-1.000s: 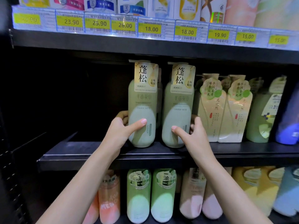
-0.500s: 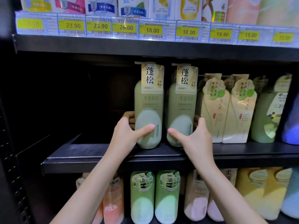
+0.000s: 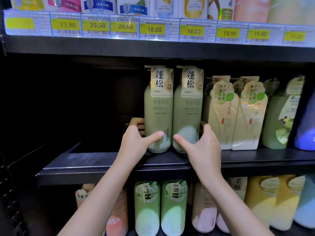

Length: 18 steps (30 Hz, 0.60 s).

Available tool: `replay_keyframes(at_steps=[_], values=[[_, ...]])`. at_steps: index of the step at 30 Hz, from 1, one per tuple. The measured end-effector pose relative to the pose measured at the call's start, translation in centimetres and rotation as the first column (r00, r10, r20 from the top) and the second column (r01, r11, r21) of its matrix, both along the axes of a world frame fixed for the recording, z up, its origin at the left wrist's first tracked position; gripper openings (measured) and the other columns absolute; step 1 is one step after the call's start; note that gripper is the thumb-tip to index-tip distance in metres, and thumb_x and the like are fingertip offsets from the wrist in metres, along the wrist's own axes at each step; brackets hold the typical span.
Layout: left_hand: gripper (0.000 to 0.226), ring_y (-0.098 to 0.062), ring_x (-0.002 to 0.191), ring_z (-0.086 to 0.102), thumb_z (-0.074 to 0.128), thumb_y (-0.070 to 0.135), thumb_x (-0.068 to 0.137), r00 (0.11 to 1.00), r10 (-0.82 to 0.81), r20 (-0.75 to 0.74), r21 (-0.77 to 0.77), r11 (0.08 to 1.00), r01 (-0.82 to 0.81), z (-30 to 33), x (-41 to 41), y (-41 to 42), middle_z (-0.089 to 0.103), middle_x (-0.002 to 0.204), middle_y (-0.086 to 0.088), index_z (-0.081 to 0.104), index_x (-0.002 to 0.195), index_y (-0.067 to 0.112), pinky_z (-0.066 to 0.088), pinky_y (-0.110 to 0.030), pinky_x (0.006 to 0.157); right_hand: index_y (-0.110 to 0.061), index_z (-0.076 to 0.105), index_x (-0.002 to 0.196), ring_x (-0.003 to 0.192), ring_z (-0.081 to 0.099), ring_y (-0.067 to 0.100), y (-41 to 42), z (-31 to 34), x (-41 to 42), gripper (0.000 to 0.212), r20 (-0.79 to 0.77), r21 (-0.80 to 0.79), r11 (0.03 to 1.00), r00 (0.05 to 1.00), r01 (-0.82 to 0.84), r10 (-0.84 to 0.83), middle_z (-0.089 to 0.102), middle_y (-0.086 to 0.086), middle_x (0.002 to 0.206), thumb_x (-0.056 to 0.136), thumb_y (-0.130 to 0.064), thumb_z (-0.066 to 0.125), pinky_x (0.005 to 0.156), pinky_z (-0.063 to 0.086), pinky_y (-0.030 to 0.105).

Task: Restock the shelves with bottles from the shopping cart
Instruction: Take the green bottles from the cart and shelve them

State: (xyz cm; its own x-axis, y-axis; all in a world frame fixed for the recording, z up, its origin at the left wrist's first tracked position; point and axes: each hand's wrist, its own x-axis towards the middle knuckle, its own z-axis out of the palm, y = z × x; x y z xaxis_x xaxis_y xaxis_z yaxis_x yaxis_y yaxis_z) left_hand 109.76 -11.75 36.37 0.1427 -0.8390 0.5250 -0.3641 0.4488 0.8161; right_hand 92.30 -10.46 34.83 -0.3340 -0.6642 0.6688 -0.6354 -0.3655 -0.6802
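Nearest, the left hand [image 3: 136, 140] gripped the left green bottle [image 3: 158, 109] low down, thumb across its front, fingers behind. Beside it, the right hand [image 3: 202, 145] gripped the right green bottle [image 3: 187, 113] likewise. Both bottles stood upright and touching on the middle shelf [image 3: 102, 160], left of the pale refill pouches [image 3: 235, 113]. Above hung yellow price tags [image 3: 153, 28].

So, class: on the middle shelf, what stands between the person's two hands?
In the head view, two pale green pump bottles stand side by side between the left hand and the right hand, each hand gripping one.
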Motion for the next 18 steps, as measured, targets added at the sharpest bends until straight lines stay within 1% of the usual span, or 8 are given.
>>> replay_keyframes(at_steps=[2, 5, 6, 8, 10, 11, 15, 18], values=[[0.056, 0.008, 0.079, 0.065, 0.086, 0.025, 0.065, 0.997, -0.06, -0.052, 0.066, 0.996, 0.064, -0.2, 0.23, -0.11, 0.067, 0.098, 0.012, 0.051, 0.108, 0.025, 0.052, -0.012, 0.067, -0.011, 0.045, 0.13, 0.11, 0.054, 0.025, -0.04, -0.04, 0.06, 0.077, -0.002, 0.012, 1.0, 1.0, 0.01, -0.01, 0.055, 0.003, 0.122, 0.071, -0.051, 0.076, 0.076, 0.037, 0.03], [0.055, 0.009, 0.073, 0.065, 0.087, 0.02, 0.063, 0.994, -0.069, -0.084, 0.102, 0.992, 0.078, -0.4, 0.21, -0.23, 0.068, 0.095, 0.01, 0.052, 0.105, 0.022, 0.052, -0.012, 0.061, -0.011, 0.041, 0.13, 0.108, 0.053, 0.027, -0.06, -0.08, 0.08, 0.078, -0.015, 0.03, 0.999, 1.0, 0.011, -0.011, 0.053, 0.005, 0.123, 0.071, -0.046, 0.077, 0.074, 0.036, 0.03], [0.054, 0.008, 0.073, 0.066, 0.087, 0.019, 0.064, 0.993, -0.067, -0.094, 0.102, 0.992, 0.076, -0.41, 0.18, -0.27, 0.068, 0.094, 0.01, 0.052, 0.104, 0.022, 0.051, -0.011, 0.06, -0.01, 0.039, 0.129, 0.108, 0.053, 0.028, -0.07, -0.07, 0.07, 0.079, -0.009, 0.032, 0.999, 1.0, 0.011, -0.011, 0.053, 0.007, 0.124, 0.07, -0.045, 0.078, 0.074, 0.035, 0.031], [0.053, 0.003, 0.078, 0.067, 0.087, 0.019, 0.065, 0.991, -0.072, -0.114, 0.11, 0.99, 0.085, -0.42, 0.15, -0.3, 0.068, 0.096, 0.008, 0.052, 0.105, 0.022, 0.053, -0.016, 0.064, -0.009, 0.037, 0.128, 0.107, 0.053, 0.03, -0.03, -0.04, 0.06, 0.08, -0.001, 0.034, 0.999, 1.0, 0.018, -0.018, 0.053, 0.009, 0.123, 0.07, -0.045, 0.079, 0.073, 0.035, 0.031], [0.051, -0.002, 0.083, 0.067, 0.086, 0.018, 0.066, 0.989, -0.079, -0.124, 0.118, 0.989, 0.094, -0.48, 0.15, -0.32, 0.068, 0.097, 0.006, 0.052, 0.104, 0.022, 0.056, -0.025, 0.071, -0.008, 0.039, 0.123, 0.104, 0.053, 0.03, 0.0, -0.05, 0.08, 0.076, -0.011, 0.035, 0.999, 0.999, 0.03, -0.03, 0.053, 0.009, 0.12, 0.071, -0.046, 0.079, 0.072, 0.035, 0.031], [0.05, -0.002, 0.082, 0.068, 0.086, 0.018, 0.066, 0.989, -0.082, -0.123, 0.12, 0.988, 0.096, -0.49, 0.16, -0.32, 0.068, 0.097, 0.006, 0.052, 0.103, 0.023, 0.056, -0.027, 0.071, -0.008, 0.04, 0.122, 0.103, 0.053, 0.03, 0.02, -0.04, 0.1, 0.074, -0.016, 0.033, 0.999, 0.999, 0.033, -0.032, 0.054, 0.009, 0.119, 0.072, -0.046, 0.079, 0.072, 0.035, 0.032], [0.05, -0.005, 0.084, 0.068, 0.086, 0.02, 0.065, 0.991, -0.07, -0.114, 0.122, 0.989, 0.083, -0.52, 0.19, -0.32, 0.069, 0.098, 0.005, 0.053, 0.103, 0.022, 0.056, -0.029, 0.068, -0.004, 0.045, 0.124, 0.107, 0.054, 0.031, 0.15, -0.06, 0.05, 0.071, -0.041, 0.028, 0.999, 0.999, 0.03, -0.029, 0.059, 0.01, 0.117, 0.075, -0.045, 0.077, 0.077, 0.041, 0.035], [0.049, -0.005, 0.084, 0.068, 0.087, 0.022, 0.064, 0.995, -0.045, -0.088, 0.111, 0.992, 0.055, -0.53, 0.2, -0.3, 0.07, 0.097, 0.005, 0.054, 0.101, 0.024, 0.058, -0.034, 0.073, -0.003, 0.048, 0.124, 0.106, 0.055, 0.032, 0.21, 0.0, 0.05, 0.068, -0.067, 0.036, 0.999, 0.997, 0.039, -0.036, 0.062, 0.011, 0.114, 0.078, -0.045, 0.075, 0.079, 0.043, 0.037]])
